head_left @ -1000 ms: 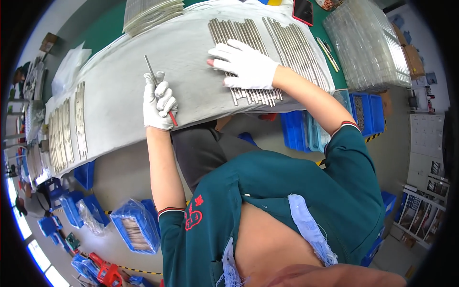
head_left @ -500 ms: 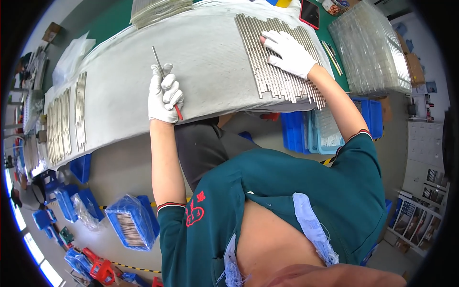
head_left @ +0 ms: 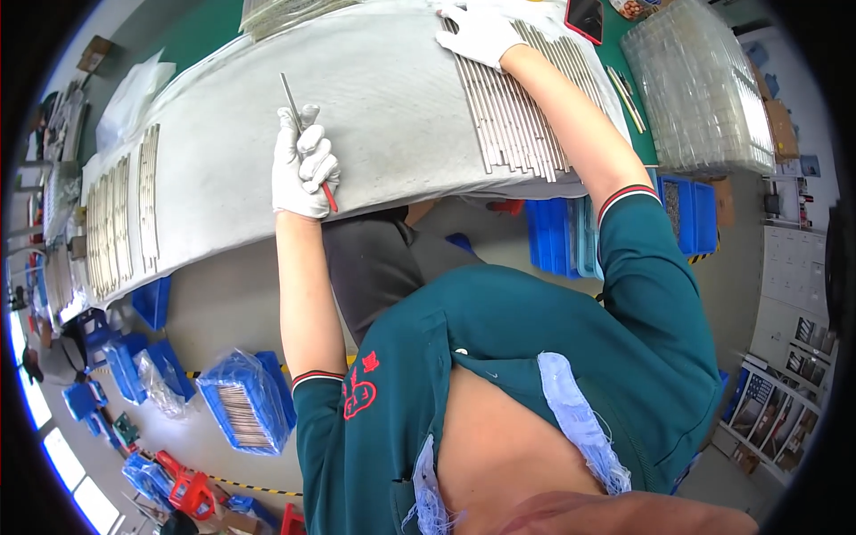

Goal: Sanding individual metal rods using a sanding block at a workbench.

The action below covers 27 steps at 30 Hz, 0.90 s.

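Observation:
My left hand [head_left: 303, 165], in a white glove, is closed around a slim metal rod with a red end [head_left: 288, 96]. The rod tilts upward over the grey cloth, and its red end shows below the fist. My right hand [head_left: 481, 37], gloved with some bare fingertips, lies at the far left end of a wide row of thin metal rods [head_left: 508, 120]. Its fingers are spread apart, over or touching the rod ends. My right forearm crosses above the row and hides part of it.
More metal rods [head_left: 109, 234] lie at the cloth's left end. A phone [head_left: 584, 20] and stacked clear plastic trays [head_left: 700, 89] are at the right. Blue bins [head_left: 551, 236] stand below the table edge, and a bagged blue crate [head_left: 241, 406] sits on the floor.
My right hand has moved away from me and left, from the middle of the row to its far left end. My left hand has shifted slightly up and left, still holding the rod.

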Available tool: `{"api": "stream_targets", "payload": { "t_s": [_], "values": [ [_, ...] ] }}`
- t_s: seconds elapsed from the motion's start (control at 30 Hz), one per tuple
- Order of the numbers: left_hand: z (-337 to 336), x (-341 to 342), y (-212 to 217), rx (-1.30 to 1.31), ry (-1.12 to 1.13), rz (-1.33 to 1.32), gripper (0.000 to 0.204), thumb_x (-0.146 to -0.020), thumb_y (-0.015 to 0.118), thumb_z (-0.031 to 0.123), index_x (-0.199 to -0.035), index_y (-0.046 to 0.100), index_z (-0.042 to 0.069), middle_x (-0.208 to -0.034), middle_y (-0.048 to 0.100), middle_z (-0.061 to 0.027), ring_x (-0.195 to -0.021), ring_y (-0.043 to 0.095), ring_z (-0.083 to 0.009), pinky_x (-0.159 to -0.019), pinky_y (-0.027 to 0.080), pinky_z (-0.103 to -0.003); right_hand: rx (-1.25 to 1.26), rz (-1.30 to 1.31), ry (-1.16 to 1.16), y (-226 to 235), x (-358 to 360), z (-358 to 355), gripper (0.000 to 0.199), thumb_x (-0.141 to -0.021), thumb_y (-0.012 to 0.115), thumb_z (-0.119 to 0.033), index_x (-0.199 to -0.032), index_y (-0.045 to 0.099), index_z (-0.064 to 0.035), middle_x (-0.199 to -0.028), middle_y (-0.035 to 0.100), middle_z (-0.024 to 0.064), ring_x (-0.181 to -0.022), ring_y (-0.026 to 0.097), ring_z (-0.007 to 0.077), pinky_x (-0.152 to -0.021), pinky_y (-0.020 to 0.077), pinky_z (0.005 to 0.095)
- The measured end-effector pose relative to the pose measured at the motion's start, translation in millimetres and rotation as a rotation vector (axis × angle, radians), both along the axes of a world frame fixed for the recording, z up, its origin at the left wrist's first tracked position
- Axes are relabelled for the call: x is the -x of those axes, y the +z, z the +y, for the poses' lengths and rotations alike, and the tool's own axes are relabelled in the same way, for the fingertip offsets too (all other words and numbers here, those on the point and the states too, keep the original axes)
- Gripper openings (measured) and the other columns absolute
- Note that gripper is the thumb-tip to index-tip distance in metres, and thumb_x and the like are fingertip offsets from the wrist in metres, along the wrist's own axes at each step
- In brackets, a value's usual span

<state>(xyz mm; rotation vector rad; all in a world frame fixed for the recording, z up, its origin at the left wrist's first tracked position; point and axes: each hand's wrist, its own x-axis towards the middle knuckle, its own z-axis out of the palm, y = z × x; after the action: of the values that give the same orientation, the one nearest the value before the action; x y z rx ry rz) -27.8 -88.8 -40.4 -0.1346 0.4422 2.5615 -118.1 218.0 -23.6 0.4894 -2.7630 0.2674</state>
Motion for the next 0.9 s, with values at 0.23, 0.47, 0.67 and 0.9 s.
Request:
{"api": "stream_targets", "payload": {
  "t_s": [0.23,0.47,0.67,0.9],
  "values": [
    [0.6,1.7,-1.2,-0.011,-0.014,-0.002,0.039,-0.095,0.043,0.041,-0.104,0.054,0.005,-0.058,0.034,0.0036,-0.037,0.025,-0.0049,-0.028,0.021,-0.02,-0.079,-0.004,0.12,5.0,-22.5,8.6,0.037,-0.078,0.056,-0.039,-0.092,0.059,-0.0055,-0.097,0.057,0.0169,-0.092,0.054,0.0335,-0.081,0.0438,0.0426],
    [2.7,2.0,0.5,0.025,0.002,0.003,0.039,-0.094,0.044,0.041,-0.105,0.053,0.005,-0.058,0.034,0.0038,-0.037,0.025,-0.0049,-0.029,0.021,-0.02,-0.086,-0.038,-0.17,22.5,-35.2,26.9,0.039,-0.078,0.057,-0.043,-0.102,0.06,-0.013,-0.105,0.057,0.0113,-0.105,0.051,0.0296,-0.096,0.0341,0.0463],
    [-2.1,-0.1,-2.9,-0.017,0.021,0.01,0.039,-0.096,0.042,0.038,-0.109,0.052,0.003,-0.06,0.035,0.003,-0.037,0.025,-0.0055,-0.029,0.022,-0.021,-0.156,-0.087,-0.272,47.6,-42.9,22.6,0.035,-0.078,0.055,-0.044,-0.1,0.061,-0.0179,-0.108,0.057,0.0059,-0.116,0.043,0.0261,-0.102,0.0137,0.0578],
    [-1.2,1.8,-3.3,-0.015,0.008,0.019,0.039,-0.096,0.042,0.038,-0.108,0.052,0.003,-0.06,0.035,0.003,-0.037,0.026,-0.0054,-0.029,0.022,-0.021,-0.122,0.052,-0.197,-30.1,-4.3,100.2,0.037,-0.086,0.048,-0.044,-0.104,0.06,-0.0137,-0.104,0.06,0.013,-0.099,0.056,0.0285,-0.087,0.0431,0.038]
  ]
}}
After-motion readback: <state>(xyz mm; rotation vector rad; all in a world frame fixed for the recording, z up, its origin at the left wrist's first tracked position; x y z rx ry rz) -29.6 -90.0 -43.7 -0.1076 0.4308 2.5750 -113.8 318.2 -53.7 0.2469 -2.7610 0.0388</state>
